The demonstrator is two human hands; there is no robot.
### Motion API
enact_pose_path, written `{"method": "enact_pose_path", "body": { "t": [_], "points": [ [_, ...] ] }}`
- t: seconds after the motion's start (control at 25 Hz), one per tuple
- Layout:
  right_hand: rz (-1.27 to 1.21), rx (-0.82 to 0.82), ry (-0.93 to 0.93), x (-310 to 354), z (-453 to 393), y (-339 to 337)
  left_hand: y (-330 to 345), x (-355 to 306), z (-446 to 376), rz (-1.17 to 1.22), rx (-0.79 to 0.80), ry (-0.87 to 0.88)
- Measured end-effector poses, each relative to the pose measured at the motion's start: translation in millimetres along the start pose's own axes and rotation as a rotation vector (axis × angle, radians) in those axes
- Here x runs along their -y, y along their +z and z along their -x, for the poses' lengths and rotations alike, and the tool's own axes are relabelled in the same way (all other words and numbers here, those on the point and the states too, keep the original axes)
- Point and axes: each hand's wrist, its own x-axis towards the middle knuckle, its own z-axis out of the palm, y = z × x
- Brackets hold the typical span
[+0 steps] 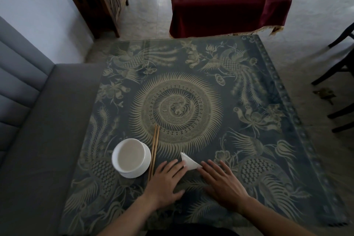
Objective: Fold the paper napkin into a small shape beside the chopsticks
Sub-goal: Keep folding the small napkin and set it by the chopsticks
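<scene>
Table under a patterned blue-and-gold cloth fills most of the view; no readable writing anywhere on it. Far half of the table is bare, with open room beyond the chopsticks. Sofa abuts the table's left edge; a maroon-draped table stands past its far edge. Bowl on a saucer sits just left of the chopsticks, near the table's front edge. Right hand lies flat, fingers spread, holding nothing, fingertips at the napkin's right corner. Left hand lies flat too, fingertips on the napkin's left edge. Napkin, folded to a small white triangle, lies right of the chopsticks, apart from them.
</scene>
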Motion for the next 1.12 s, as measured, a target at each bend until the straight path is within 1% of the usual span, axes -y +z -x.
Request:
{"method": "enact_pose_path", "body": {
  "t": [0.08, 0.12, 0.16, 0.36, 0.64, 0.76, 0.84, 1.0, 1.12],
  "points": [
    [-0.063, -0.106, 0.025, 5, -9, -4, -5, -2, -7, 0.086, -0.169, -0.022],
    [-0.081, -0.152, 0.017, 8, -14, -6, -9, -4, -12, 0.103, -0.219, -0.040],
    [-0.086, -0.184, 0.007, 10, -18, -9, -13, -6, -18, 0.108, -0.237, -0.059],
    [-0.062, -0.194, 0.043, 13, -28, -16, -18, -10, -35, 0.055, -0.190, -0.099],
    [-0.106, -0.226, 0.117, 16, -37, -22, -15, -10, -40, -0.126, -0.194, 0.003],
    [-0.098, -0.246, 0.116, 15, -40, -24, -16, -11, -42, -0.236, -0.189, 0.070],
    [-0.101, -0.254, 0.110, 14, -41, -24, -14, -11, -43, -0.263, -0.206, 0.095],
    [-0.100, -0.258, 0.099, 12, -42, -22, -13, -13, -45, -0.226, -0.232, 0.083],
    [-0.104, -0.270, 0.103, 12, -43, -19, -17, -12, -48, -0.048, -0.217, -0.016]
  ]
}}
